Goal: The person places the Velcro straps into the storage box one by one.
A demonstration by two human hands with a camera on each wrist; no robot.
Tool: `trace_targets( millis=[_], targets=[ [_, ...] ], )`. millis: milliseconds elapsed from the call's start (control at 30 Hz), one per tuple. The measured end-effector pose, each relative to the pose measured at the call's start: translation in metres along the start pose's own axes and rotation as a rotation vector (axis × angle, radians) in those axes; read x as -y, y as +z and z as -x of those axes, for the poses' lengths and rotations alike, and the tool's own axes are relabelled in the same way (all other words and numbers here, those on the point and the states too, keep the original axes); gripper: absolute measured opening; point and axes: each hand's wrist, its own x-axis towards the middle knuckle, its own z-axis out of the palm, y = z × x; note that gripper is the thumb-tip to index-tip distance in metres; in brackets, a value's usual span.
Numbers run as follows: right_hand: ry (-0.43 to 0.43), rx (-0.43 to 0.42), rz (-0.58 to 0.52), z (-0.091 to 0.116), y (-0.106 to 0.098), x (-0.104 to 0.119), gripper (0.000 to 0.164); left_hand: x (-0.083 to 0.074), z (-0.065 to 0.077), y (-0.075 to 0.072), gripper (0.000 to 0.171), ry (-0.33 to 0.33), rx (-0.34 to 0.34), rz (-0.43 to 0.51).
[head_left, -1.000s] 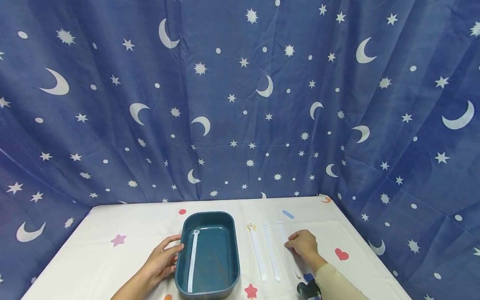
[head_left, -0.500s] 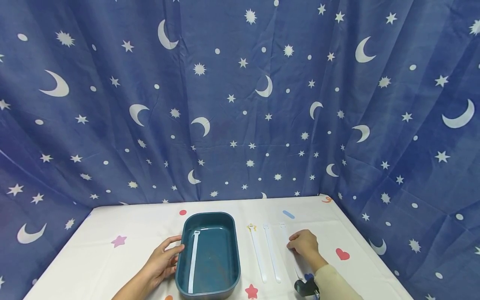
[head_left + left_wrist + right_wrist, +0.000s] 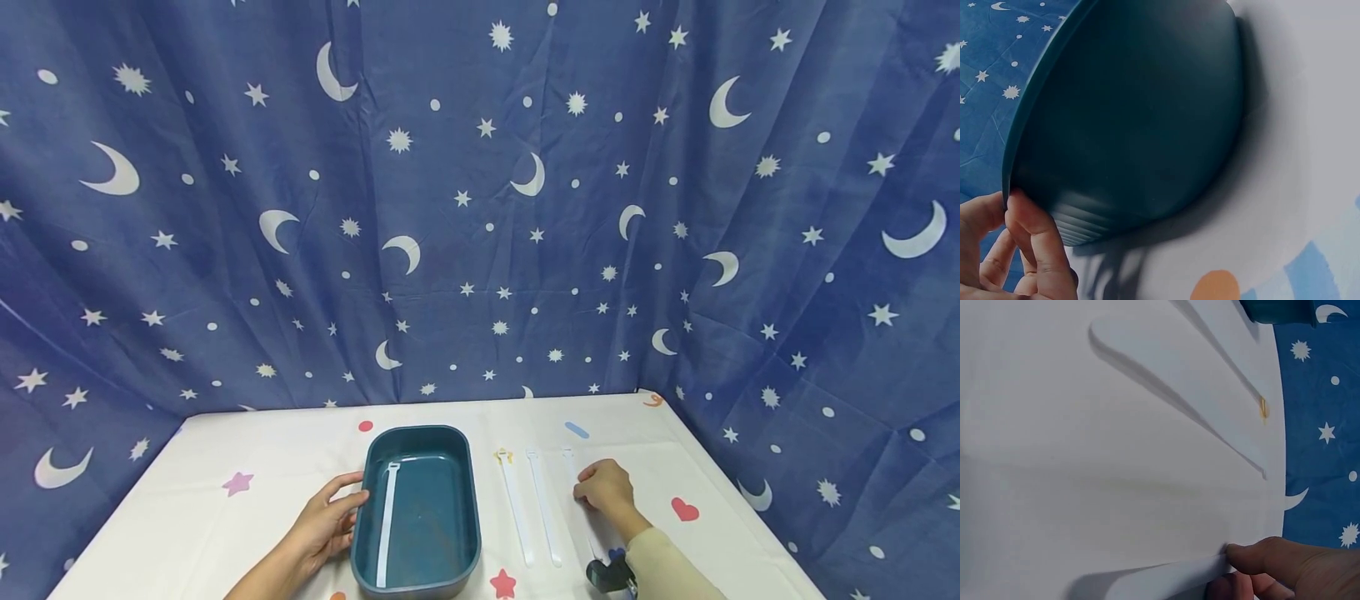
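My left hand [image 3: 322,521] holds the near-left wall of a deep teal rectangular tub [image 3: 435,529]; in the left wrist view the thumb and fingers [image 3: 1038,231] pinch its rim. Inside the tub, along its left side, lies a long white strap [image 3: 387,521] with a slotted head. To the right of the tub my right hand [image 3: 607,493] pinches another white strap [image 3: 1169,581] near its middle, close over the table. Two similar straps, a left one [image 3: 515,508] and a right one [image 3: 543,508], lie side by side between tub and right hand, slotted heads pointing away.
A white cloth with printed shapes covers the table [image 3: 292,433]. A dark blue curtain [image 3: 465,208] with moons and stars hangs behind and at both sides. A small black device [image 3: 611,575] sits at the right wrist, by the beige sleeve [image 3: 667,567].
The right hand has shifted very slightly to the right, and the far end of its strap moved right with it. The left hand and the tub stay as they were.
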Motion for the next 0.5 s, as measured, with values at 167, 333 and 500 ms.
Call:
trace_targets(
  millis=[167, 333, 500],
  targets=[
    [-0.015, -0.015, 0.002, 0.0009, 0.0027, -0.0005, 0.014, 0.001, 0.0012, -0.0008, 0.053, 0.016, 0.019, 0.007],
    [-0.01, -0.012, -0.014, 0.0009, 0.0036, 0.0006, 0.015, 0.0016, 0.0005, -0.0008, 0.053, 0.019, 0.02, 0.016],
    [-0.007, 0.0, -0.05, 0.0002, 0.003, 0.0016, 0.016, 0.0024, -0.0013, 0.0, 0.053, 0.025, 0.012, 0.023]
  ],
)
